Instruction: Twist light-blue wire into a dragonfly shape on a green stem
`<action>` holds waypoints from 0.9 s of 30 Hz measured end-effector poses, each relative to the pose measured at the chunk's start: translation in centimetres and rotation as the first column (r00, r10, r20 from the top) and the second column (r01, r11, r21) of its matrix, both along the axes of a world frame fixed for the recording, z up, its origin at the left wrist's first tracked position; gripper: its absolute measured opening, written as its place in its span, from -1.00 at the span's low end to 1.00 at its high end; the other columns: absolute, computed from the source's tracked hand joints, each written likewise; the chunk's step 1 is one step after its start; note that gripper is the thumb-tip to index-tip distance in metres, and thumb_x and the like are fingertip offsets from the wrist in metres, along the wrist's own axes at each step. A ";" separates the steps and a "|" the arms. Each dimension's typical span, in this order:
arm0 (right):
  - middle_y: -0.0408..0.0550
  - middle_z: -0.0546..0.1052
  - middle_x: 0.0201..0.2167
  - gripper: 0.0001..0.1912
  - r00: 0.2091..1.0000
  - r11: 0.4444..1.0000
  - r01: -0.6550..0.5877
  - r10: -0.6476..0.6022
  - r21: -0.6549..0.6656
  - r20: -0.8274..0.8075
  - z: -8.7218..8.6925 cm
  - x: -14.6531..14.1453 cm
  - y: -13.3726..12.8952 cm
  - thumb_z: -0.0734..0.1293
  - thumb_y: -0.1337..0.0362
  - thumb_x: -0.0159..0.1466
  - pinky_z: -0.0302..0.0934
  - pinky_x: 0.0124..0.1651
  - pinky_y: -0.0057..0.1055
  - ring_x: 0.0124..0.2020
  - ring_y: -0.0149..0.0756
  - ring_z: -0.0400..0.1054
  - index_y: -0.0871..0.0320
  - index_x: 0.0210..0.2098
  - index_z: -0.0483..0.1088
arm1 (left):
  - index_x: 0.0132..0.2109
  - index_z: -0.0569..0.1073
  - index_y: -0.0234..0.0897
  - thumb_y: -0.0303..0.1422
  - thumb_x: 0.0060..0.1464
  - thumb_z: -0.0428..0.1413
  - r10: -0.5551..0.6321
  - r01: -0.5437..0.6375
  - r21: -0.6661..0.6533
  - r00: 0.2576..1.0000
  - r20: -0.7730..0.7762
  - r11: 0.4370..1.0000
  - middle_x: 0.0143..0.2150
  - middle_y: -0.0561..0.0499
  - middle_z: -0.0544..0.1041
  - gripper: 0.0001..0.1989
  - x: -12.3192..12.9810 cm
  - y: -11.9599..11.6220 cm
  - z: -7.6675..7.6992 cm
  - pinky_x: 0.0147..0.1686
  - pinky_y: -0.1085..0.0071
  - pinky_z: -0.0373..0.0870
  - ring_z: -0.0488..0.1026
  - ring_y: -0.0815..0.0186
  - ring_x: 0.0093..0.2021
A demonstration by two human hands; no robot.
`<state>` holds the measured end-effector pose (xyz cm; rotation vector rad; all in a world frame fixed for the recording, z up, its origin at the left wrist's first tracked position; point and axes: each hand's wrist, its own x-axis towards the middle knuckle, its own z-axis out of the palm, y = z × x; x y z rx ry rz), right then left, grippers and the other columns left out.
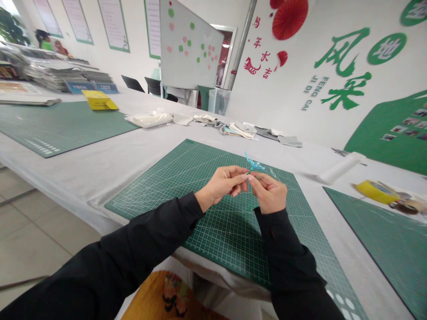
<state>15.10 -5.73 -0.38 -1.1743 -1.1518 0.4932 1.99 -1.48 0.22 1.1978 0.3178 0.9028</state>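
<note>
A small blue flower-like piece (255, 165) with thin, pointed petals stands up above my fingertips. Its short green stem is pinched between both hands. My left hand (224, 184) closes its thumb and fingers on the stem from the left. From the right, my right hand (269, 192) grips the same stem, its fingertips touching those of my left hand. Both hands are held above a green gridded cutting mat (213, 160). A bit of green strand shows below the hands, over the mat.
A second mat (66, 126) lies left, with a yellow box (98, 100). A plastic-wrapped packet (151, 118) and folded cloths (238, 130) line the far side. On the right are a white roll (343, 167), a yellow tape roll (378, 191) and another mat (376, 240).
</note>
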 end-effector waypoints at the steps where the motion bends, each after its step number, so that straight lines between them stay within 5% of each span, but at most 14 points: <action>1: -0.34 0.09 -0.81 -0.77 1.000 1.000 0.009 -0.009 -0.002 0.013 0.0 -0.1 0.0 0.41 0.19 0.02 -0.26 -0.66 -0.53 -0.75 -0.60 -0.14 0.26 -0.44 0.50 | -0.20 0.43 -0.42 -0.33 -0.01 0.17 0.028 -0.028 0.001 0.999 0.017 1.000 -0.59 0.09 0.44 -0.75 0.1 0.0 0.0 -0.76 0.60 -0.02 0.19 0.59 -0.76; 12: -0.32 0.12 -0.79 -0.75 0.959 0.997 0.072 -0.079 0.037 0.271 0.4 -0.8 -0.5 0.34 0.15 0.12 -0.16 -0.64 -0.51 -0.72 -0.56 -0.13 0.25 -0.42 0.51 | -0.36 0.49 -0.44 -0.37 -0.08 0.18 0.331 -0.330 0.097 0.943 0.005 0.939 -0.59 0.06 0.46 -0.83 0.2 0.2 0.2 -0.76 0.56 0.10 0.21 0.56 -0.76; 16: -0.33 0.04 -0.78 -0.75 0.857 0.988 0.123 -0.156 0.098 0.492 0.2 -0.8 -0.6 0.29 0.17 0.18 -0.05 -0.58 -0.49 -0.71 -0.52 -0.07 0.21 -0.48 0.48 | -0.35 0.47 -0.44 -0.41 -0.03 0.14 0.448 -0.434 0.147 0.891 -0.072 0.889 -0.61 0.08 0.44 -0.87 0.1 1.1 0.0 -0.75 0.57 0.11 0.19 0.57 -0.76; 20: -0.26 0.19 -0.74 -0.75 0.696 0.982 0.102 -0.183 0.157 0.694 -0.6 -0.8 -0.3 0.25 0.19 0.22 0.00 -0.52 -0.48 -0.67 -0.48 0.07 0.17 -0.45 0.48 | -0.33 0.46 -0.43 -0.43 0.01 0.10 0.531 -0.489 0.246 0.835 -0.143 0.837 -0.61 0.09 0.42 -0.89 -0.5 2.6 -0.5 -0.74 0.58 0.13 0.19 0.57 -0.76; 27: -0.11 0.49 -0.56 -0.79 0.616 0.947 0.115 -0.305 0.299 0.727 0.1 0.4 -0.3 0.25 0.25 0.24 0.09 -0.42 -0.46 -0.57 -0.41 0.25 0.17 -0.43 0.47 | -0.35 0.46 -0.44 -0.45 0.03 0.09 0.586 -0.520 0.299 0.785 -0.203 0.800 -0.61 0.06 0.42 -0.90 -1.3 3.6 -0.4 -0.75 0.58 0.14 0.19 0.56 -0.78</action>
